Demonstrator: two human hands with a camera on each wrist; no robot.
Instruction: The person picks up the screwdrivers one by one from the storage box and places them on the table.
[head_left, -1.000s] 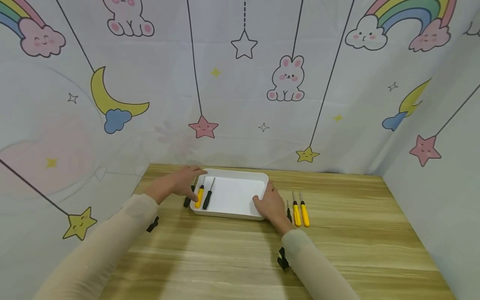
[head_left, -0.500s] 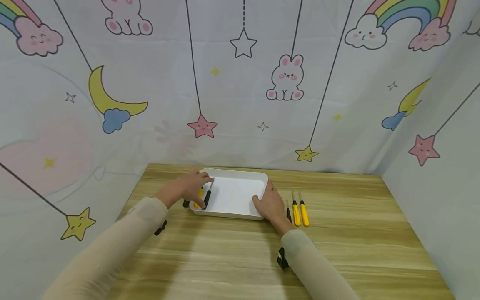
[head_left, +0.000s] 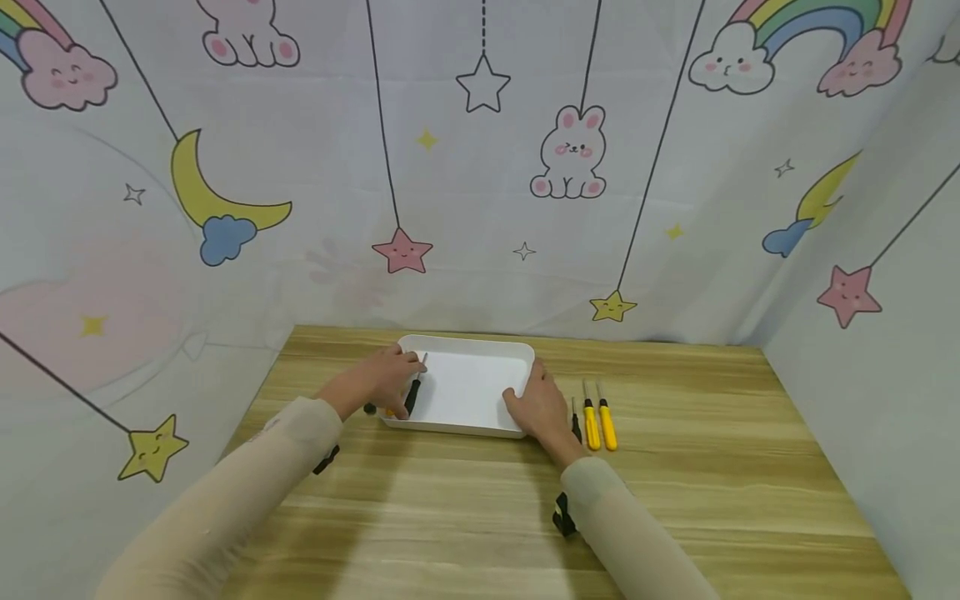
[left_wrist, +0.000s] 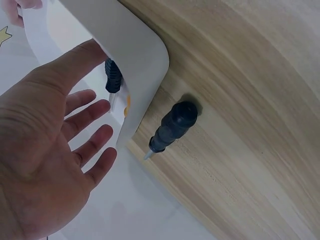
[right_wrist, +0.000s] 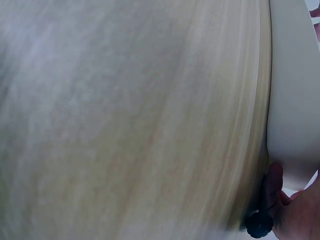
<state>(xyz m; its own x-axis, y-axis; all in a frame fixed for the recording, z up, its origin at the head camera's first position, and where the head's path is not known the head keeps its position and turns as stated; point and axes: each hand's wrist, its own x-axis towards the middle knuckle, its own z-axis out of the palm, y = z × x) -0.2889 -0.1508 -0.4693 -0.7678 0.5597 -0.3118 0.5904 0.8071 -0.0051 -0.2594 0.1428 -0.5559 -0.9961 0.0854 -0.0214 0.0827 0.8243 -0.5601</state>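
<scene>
A shallow white tray (head_left: 472,387) lies on the table with a dark-handled screwdriver (head_left: 414,397) at its left end. My left hand (head_left: 384,382) reaches over that end, fingers spread and loosely bent. In the left wrist view its thumb passes behind the tray wall, beside the dark handle (left_wrist: 113,77). A yellow handle (left_wrist: 127,106) shows beside it, mostly hidden. My right hand (head_left: 542,408) grips the tray's right end, thumb inside the rim and fingers outside. Just left of the tray lies another dark-handled screwdriver (left_wrist: 172,127) on the table.
Right of my right hand lie a dark-handled screwdriver (head_left: 576,425) and two yellow-handled screwdrivers (head_left: 591,429), side by side on the wooden table (head_left: 697,450). A patterned white curtain (head_left: 480,183) hangs at the table's back edge and sides.
My left hand has moved right, from over the yellow-handled screwdriver to the dark-handled one in the tray, now covering most of the yellow handle. My right hand has kept its grip on the tray.
</scene>
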